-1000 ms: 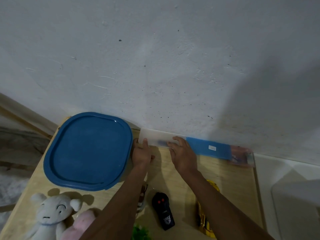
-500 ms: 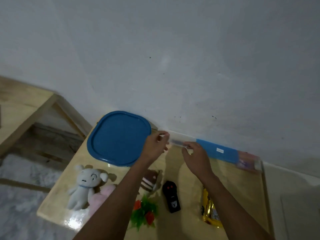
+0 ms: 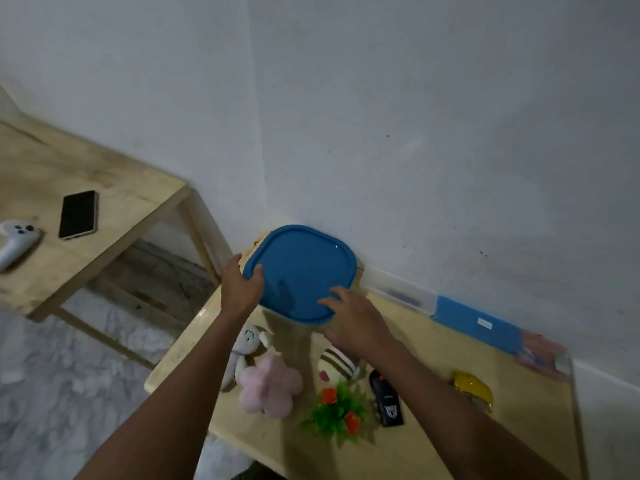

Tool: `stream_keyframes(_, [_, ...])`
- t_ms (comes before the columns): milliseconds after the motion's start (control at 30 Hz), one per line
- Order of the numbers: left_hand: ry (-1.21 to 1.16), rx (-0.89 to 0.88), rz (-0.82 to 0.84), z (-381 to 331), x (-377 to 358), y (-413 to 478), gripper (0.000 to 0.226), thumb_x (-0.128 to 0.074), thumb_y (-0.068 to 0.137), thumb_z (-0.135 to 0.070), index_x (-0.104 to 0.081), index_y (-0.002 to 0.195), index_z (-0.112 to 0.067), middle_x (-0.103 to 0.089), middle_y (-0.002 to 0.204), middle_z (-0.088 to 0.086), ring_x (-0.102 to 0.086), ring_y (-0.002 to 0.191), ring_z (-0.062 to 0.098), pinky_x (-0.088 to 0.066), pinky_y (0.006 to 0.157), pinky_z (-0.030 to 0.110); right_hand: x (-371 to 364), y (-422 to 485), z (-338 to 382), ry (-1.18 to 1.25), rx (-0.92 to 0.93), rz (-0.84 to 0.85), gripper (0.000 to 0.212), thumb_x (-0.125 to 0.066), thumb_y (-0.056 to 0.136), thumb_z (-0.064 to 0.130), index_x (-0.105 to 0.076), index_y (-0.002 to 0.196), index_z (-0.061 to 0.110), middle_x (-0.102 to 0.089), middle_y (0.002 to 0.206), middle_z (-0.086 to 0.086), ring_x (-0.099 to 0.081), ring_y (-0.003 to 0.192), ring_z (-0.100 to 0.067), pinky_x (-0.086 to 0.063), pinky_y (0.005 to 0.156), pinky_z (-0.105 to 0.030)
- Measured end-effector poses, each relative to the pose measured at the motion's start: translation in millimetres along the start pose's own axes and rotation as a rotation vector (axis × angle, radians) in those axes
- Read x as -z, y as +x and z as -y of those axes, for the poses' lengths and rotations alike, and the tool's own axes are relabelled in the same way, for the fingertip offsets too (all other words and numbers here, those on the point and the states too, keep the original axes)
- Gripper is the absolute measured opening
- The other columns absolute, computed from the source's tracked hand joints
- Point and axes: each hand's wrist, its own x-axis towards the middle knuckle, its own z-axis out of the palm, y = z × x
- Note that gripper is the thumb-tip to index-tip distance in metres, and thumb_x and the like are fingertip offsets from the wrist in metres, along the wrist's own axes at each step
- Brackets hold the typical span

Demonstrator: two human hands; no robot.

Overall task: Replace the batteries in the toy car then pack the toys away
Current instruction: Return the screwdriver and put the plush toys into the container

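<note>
Head view: a blue-lidded container stands at the far left corner of the light wooden table, its back edge close against the white wall. The left hand grips its left rim, thumb hooked over the top and fingers down the outer side. The right hand lies wide on the lower right rim, fingers spread and fairly straight; its thumb is hidden.

The yellow toy car sits at the right of the frame, near the table's right edge and well apart from both hands. A black remote lies between the car and a green plastic plant. A striped toy shows just below the right wrist. A white plush and a pink plush lie beside the left forearm, near the table's left edge. A long clear and blue box runs along the wall.

Open floor separates this table from a second table at the upper left, which carries a phone and a white controller.
</note>
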Motion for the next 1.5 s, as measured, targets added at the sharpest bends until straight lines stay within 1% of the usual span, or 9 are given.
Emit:
stream_keyframes(200, [0.107,0.054,0.19,26.4,7.4,40.4,0.049,-0.047,0.102,-0.028,-0.04,0.146,-0.008,-0.051,0.143,0.014,-0.051,0.127,0.031,-0.047,0.099,0.041,-14.8,37.8,20.7,-0.311,0.032,0.263,0.07,-0.061,0.09,0.03,-0.027,0.151,0.025,-0.011,0.162,-0.009,-0.006,0.15,-0.025,-0.002,0.121,-0.05])
stream_keyframes(433, [0.072,0.007,0.223,38.0,15.3,59.0,0.036,-0.051,0.099,-0.024,-0.058,0.131,-0.01,-0.065,0.099,0.003,-0.061,0.089,0.018,-0.05,0.066,0.026,0.6,56.8,28.1,-0.279,0.062,0.356,0.057,-0.066,0.084,0.022,-0.049,0.138,0.016,-0.044,0.146,-0.01,-0.046,0.128,-0.028,-0.045,0.099,-0.043])
stream_keyframes(600, [-0.032,0.037,0.235,42.1,16.2,58.1,0.039,-0.05,0.1,-0.03,-0.055,0.133,-0.011,-0.065,0.104,0.006,-0.064,0.093,0.02,-0.052,0.065,0.024,16.4,59.1,27.4,-0.228,0.098,0.384,0.056,-0.067,0.08,0.032,-0.055,0.134,0.02,-0.042,0.151,-0.005,-0.054,0.122,-0.023,-0.049,0.092,-0.038])
stream_keyframes(833, [-0.27,0.14,0.283,43.9,14.2,50.8,0.048,-0.032,0.1,-0.055,-0.063,0.114,-0.022,-0.066,0.113,0.008,-0.063,0.102,0.023,-0.056,0.088,0.048,29.9,49.2,26.0,-0.11,0.098,0.134,0.032,-0.063,0.075,0.039,-0.059,0.101,0.021,-0.066,0.096,0.003,-0.061,0.081,-0.017,-0.052,0.073,-0.037])
stream_keyframes(933, [-0.351,0.229,0.267,42.0,10.6,45.6,0.065,-0.02,0.097,-0.062,-0.058,0.13,-0.021,-0.063,0.121,0.009,-0.06,0.11,0.028,-0.053,0.094,0.051,27.8,45.3,24.5,-0.053,0.075,0.009,0.022,-0.064,0.076,0.033,-0.055,0.095,0.025,-0.067,0.102,0.004,-0.062,0.093,-0.018,-0.053,0.079,-0.039])
stream_keyframes(1100, [-0.265,0.206,0.216,42.1,7.4,40.2,0.034,-0.037,0.104,-0.042,-0.061,0.098,-0.018,-0.06,0.102,0.011,-0.06,0.094,0.03,-0.057,0.073,0.039,35.9,42.2,25.8,0.132,0.008,-0.192,0.017,-0.063,0.088,0.01,-0.059,0.103,0.015,-0.067,0.119,0.003,-0.06,0.114,-0.019,-0.039,0.111,-0.037])
stream_keyframes(1200, [-0.166,0.145,0.201,47.9,5.7,41.9,0.036,-0.045,0.102,-0.037,-0.066,0.114,-0.011,-0.065,0.107,0.015,-0.064,0.089,0.032,-0.059,0.079,0.048,55.2,36.0,35.2,0.297,-0.077,-0.317,0.021,-0.059,0.094,0.014,-0.059,0.114,0.022,-0.066,0.119,0.004,-0.06,0.112,-0.014,-0.049,0.099,-0.035])
stream_keyframes(1367, [-0.054,0.086,0.163,46.6,2.7,41.7,0.041,-0.04,0.104,-0.032,-0.055,0.068,-0.018,-0.059,0.073,0.01,-0.064,0.078,0.037,-0.057,0.079,0.052,74.7,2.5,42.4,0.454,-0.157,-0.554,0.009,-0.054,0.098,0.029,-0.048,0.103,0.031,-0.062,0.09,0.011,-0.061,0.084,-0.006,-0.052,0.073,-0.023])
stream_keyframes(1500, [-0.041,0.109,0.138,44.8,0.1,40.1,0.037,-0.038,0.104,-0.031,-0.056,0.083,-0.008,-0.054,0.076,0.008,-0.06,0.085,0.038,-0.055,0.084,0.053,58.9,-42.0,31.2,0.455,-0.301,-0.716,0.013,-0.053,0.098,0.026,-0.049,0.109,0.031,-0.058,0.091,0.019,-0.059,0.083,0.005,-0.045,0.064,-0.012])
